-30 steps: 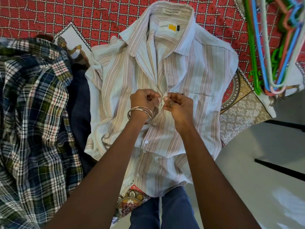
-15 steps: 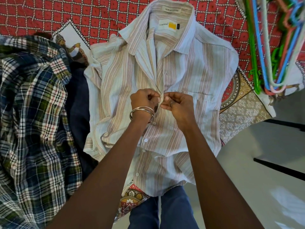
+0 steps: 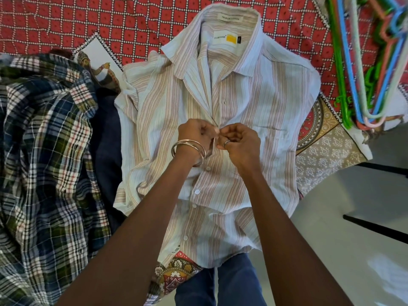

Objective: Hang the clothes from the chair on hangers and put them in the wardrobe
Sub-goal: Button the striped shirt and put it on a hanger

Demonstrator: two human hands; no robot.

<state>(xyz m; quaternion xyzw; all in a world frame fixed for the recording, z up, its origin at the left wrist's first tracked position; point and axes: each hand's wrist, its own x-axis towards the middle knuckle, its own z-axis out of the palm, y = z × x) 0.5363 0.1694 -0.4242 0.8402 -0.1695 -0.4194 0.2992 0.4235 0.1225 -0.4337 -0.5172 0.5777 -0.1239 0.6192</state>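
At the far left a plaid shirt lies rumpled on the red patterned bedspread, with a dark navy garment tucked between it and the striped shirt, which is spread flat, collar away from the person. Compared with a second ago little has shifted: both hands were already bunched at the placket and they remain there, only nudged slightly, so the buttoning at mid-chest looks to be still in progress rather than finished. That suggests the shirt is not yet ready for a hanger, and the buttons lower down the front appear already fastened. The left hand, bangles at the wrist, pinches the placket edge from its side with curled fingers; the right hand, a ring on one finger, pinches the opposite edge, the two almost touching over the button itself, which is hidden between them. Each grip is clamped on the striped shirt's fabric. At the far right a bundle of coloured plastic hangers rests on the bed, well apart from the hands and untouched.
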